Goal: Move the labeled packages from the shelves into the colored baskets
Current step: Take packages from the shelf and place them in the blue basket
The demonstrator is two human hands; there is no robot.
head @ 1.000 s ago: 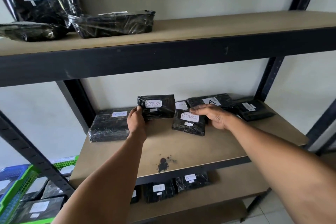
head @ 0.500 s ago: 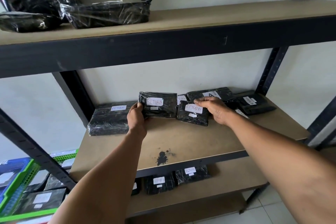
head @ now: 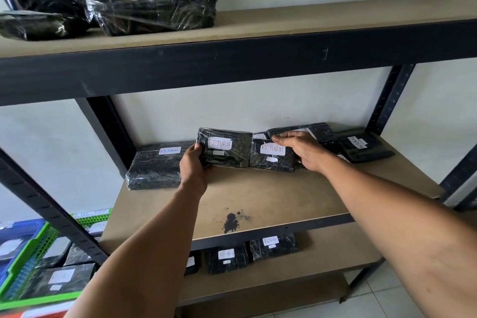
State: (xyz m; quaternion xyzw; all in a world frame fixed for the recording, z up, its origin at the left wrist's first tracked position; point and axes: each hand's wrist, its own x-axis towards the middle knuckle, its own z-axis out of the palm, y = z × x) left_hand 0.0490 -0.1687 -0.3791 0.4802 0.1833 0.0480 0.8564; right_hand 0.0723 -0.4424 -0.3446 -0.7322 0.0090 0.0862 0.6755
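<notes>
Standing before a dark metal shelving unit with tan board shelves (head: 258,196), the person reaches both bare arms to the middle shelf. Top shelf: large black plastic-wrapped parcels (head: 154,14), one marked RETURN. Low left, on the floor: a green plastic lattice basket (head: 31,250) and a blue plastic basket (head: 18,230), both already holding wrapped packages. Bottom shelf carries several more small labelled black packs (head: 273,245).

Middle shelf, left: a long black film-wrapped block labelled RETURN (head: 154,168), lying flat, untouched. Centre: two small black wrapped packages with white RETURN labels. The left hand (head: 195,165) grips the left-centre package (head: 224,148) by its left edge, thumb on the face, fingers behind, tilting it up off the board. The right hand (head: 304,151) pinches the right-centre package (head: 272,155) at its upper right corner, fingers curled over the top. The two packages touch edge to edge. Behind and to the right lie further dark packs (head: 366,146).

Handling, as judged: small, light, fairly stiff inside a slick, crinkly film; a one-hand edge grip looks adequate, though glossy wrap may slip, so a thumb across the label is safer.

Room: the front half of the shelf is bare save a dark stain (head: 231,222); ample headroom under the top beam. The slanted left upright crosses the way down to the baskets, so packages should come forward before swinging left.
</notes>
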